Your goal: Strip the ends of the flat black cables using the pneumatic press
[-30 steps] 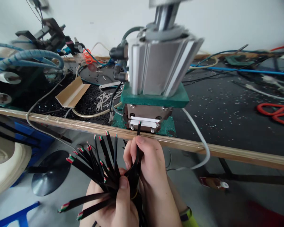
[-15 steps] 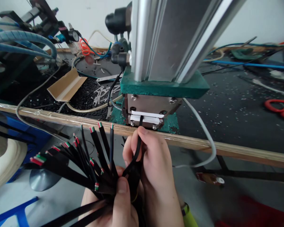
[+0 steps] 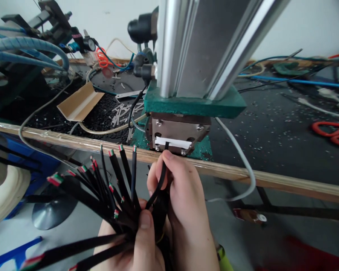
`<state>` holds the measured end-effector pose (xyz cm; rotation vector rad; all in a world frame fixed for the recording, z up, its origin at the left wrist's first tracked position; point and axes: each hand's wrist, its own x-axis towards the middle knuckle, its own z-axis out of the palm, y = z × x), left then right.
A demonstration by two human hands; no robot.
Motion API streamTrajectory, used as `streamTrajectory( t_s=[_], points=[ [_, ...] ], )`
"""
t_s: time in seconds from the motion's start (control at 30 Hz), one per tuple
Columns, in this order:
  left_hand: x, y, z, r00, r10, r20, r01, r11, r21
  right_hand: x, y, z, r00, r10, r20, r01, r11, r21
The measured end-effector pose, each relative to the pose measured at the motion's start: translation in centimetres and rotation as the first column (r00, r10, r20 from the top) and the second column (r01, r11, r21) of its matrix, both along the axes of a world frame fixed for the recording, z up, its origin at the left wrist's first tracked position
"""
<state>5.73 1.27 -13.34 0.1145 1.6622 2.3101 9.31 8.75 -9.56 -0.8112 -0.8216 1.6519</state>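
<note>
A bundle of black cables [image 3: 94, 203] fans out to the left, their cut ends showing red, green and white inner wires. My left hand [image 3: 144, 241] is closed round the bundle, thumb on top. Between thumb and fingers, my right hand [image 3: 180, 180] pinches a single black cable [image 3: 161, 180] from that bundle. The tip of this cable reaches the white strip [image 3: 175, 142] on the front of the metal jaw block [image 3: 180, 128]; its very end is hidden there. Above the block sits a green plate [image 3: 194, 105] under an aluminium pneumatic cylinder [image 3: 183, 49].
The wooden bench edge [image 3: 285, 182] runs just beyond my hands. Scissors with red handles [image 3: 327, 130] lie at the right. A folded cardboard piece [image 3: 80, 101] and grey offcuts [image 3: 122, 113] lie left of the press. A grey cable [image 3: 243, 158] hangs over the edge.
The press's upper jaw has come down, closing the gap between the two white strips at the cable's tip. Both hands keep their grips; the bundle's loose ends have shifted slightly.
</note>
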Motion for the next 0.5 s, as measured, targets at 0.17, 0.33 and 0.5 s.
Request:
streamTrajectory(
  t_s=[0.17, 0.33, 0.5],
  points=[
    [-0.1, 0.4, -1.1, 0.991, -0.041, 0.131, 0.034, 0.998, 0.052, 0.5, 0.3, -1.2, 0.989, -0.008, 0.145, -0.013, 0.989, 0.145],
    [-0.4, -0.1, -1.4, 0.979, -0.073, 0.193, 0.055, 0.994, 0.096, 0.8, -0.3, -1.2, 0.979, -0.014, 0.202, -0.046, 0.955, 0.293],
    [-0.9, -1.9, -2.5, 0.97, -0.119, 0.212, 0.09, 0.986, 0.142, 1.8, -1.8, -0.2, 0.979, -0.011, 0.204, -0.075, 0.91, 0.407]
  ],
)
